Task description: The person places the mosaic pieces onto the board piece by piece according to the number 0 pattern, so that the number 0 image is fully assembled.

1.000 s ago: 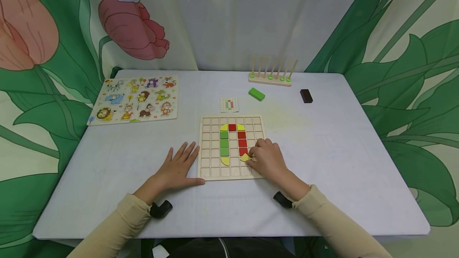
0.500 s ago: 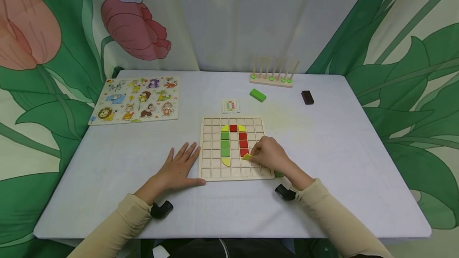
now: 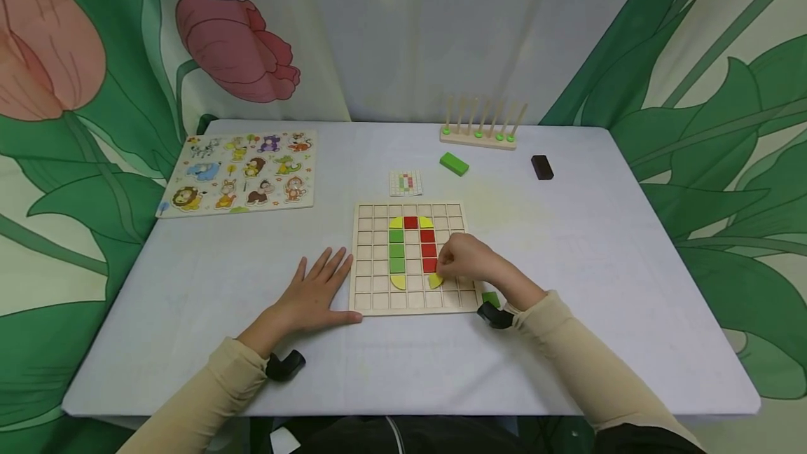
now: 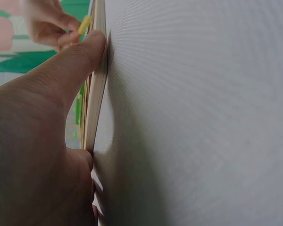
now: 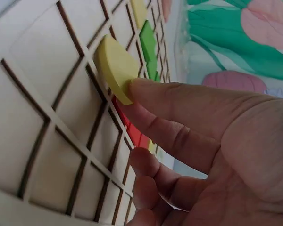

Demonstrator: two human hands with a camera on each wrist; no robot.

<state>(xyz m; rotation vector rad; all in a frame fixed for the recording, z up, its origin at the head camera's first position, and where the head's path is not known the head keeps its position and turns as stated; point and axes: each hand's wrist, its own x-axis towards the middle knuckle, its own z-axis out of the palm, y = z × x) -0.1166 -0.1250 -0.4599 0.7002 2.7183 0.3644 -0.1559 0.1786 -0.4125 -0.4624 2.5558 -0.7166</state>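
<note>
My right hand (image 3: 469, 258) pinches a yellow quarter-round tile (image 5: 115, 68) between thumb and index finger. The tile is tilted over the wooden grid board (image 3: 378, 303), just below a column of red tiles (image 3: 428, 251). Its other fingers are loosely curled in the right wrist view. On the board a column of green tiles (image 3: 396, 251) ends in another yellow quarter-round tile (image 3: 398, 281). A red tile (image 3: 410, 223) lies between two yellow tiles at the top. My left hand (image 3: 309, 296) lies spread on the table, fingertips and thumb touching the board's left and front edges.
Behind the board lies a small pattern card (image 3: 405, 183). Further back are a green block (image 3: 454, 164), a pegged wooden stand (image 3: 478, 137) and a dark block (image 3: 542, 167). An animal puzzle board (image 3: 239, 172) is at left. A green piece (image 3: 491, 298) lies by the board's right corner.
The yellow tile in my right hand has been turned, its rounded edge now toward the lower right. The right hand has shifted slightly; the green piece beside the board shows fully. My left hand stays put.
</note>
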